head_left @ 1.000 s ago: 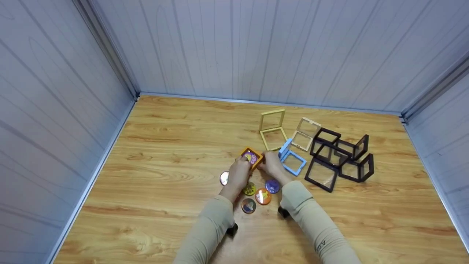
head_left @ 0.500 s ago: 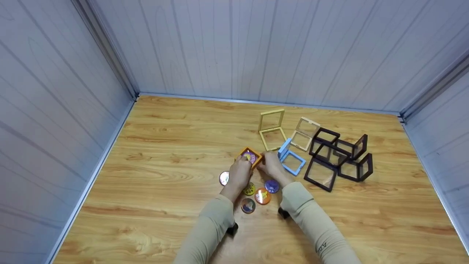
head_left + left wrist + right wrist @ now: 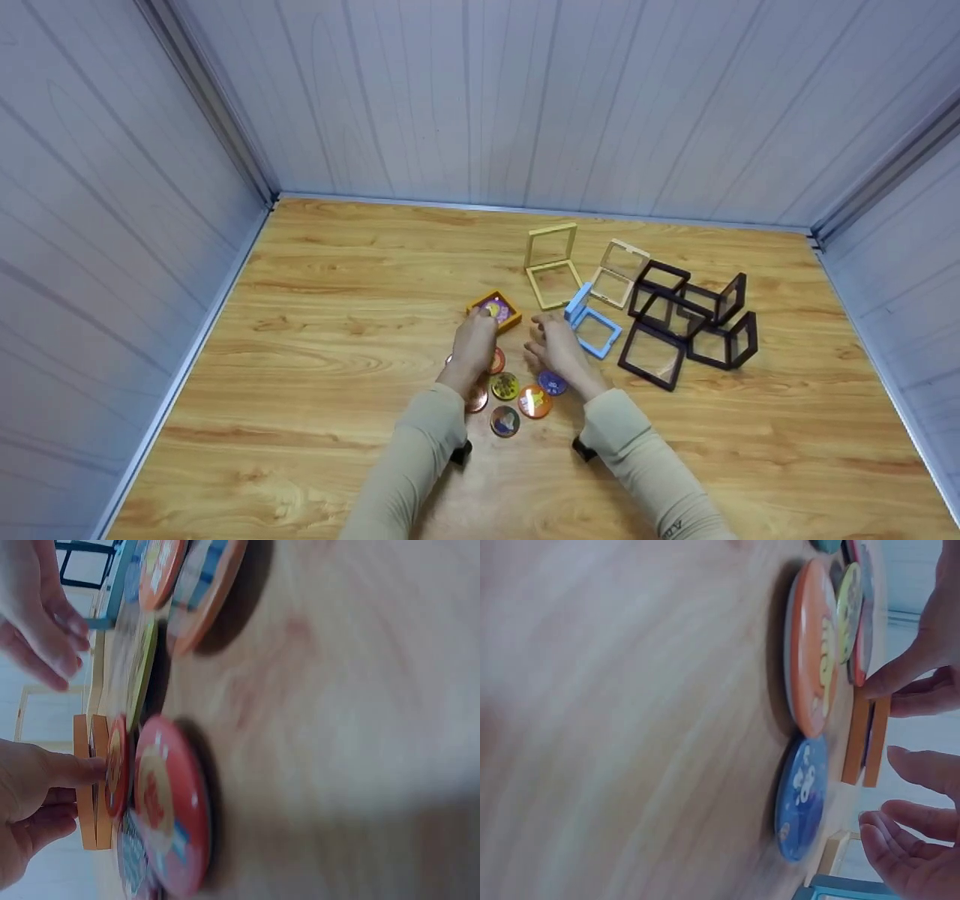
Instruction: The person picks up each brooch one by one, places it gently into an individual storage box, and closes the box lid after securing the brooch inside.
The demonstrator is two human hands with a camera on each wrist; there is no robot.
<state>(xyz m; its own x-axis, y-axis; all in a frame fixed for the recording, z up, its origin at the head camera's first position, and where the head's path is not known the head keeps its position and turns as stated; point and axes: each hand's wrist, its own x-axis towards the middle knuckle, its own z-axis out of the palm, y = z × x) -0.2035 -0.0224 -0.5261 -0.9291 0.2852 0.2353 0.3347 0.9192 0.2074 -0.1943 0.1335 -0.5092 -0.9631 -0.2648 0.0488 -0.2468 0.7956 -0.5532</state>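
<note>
My left hand (image 3: pixel 474 341) grips the near side of a small orange display frame (image 3: pixel 511 319), its thumb on the front edge in the left wrist view. Inside that frame shows a purple and yellow round badge (image 3: pixel 496 309). In the right wrist view the orange frame (image 3: pixel 870 746) looks like two layers lying one on the other. My right hand (image 3: pixel 562 351) hovers to the right of it, apart from it, fingers loosely bent and holding nothing. Below it lies a blue-purple badge (image 3: pixel 553 383). Near the wrists lie an orange badge (image 3: pixel 535 402) and a yellow badge (image 3: pixel 505 386).
Unfolded display frames stand to the right: a blue one (image 3: pixel 598 332), a yellow one (image 3: pixel 553 285), a cream one (image 3: pixel 613 287) and several black ones (image 3: pixel 652 354). A dark badge (image 3: pixel 505 421) lies nearest me. Pale wall panels (image 3: pixel 480 105) enclose the wooden surface (image 3: pixel 337 300).
My right hand has let go of the orange frame and drawn away from it. The left hand has shifted the frame left and slightly away from me, uncovering a red badge.
</note>
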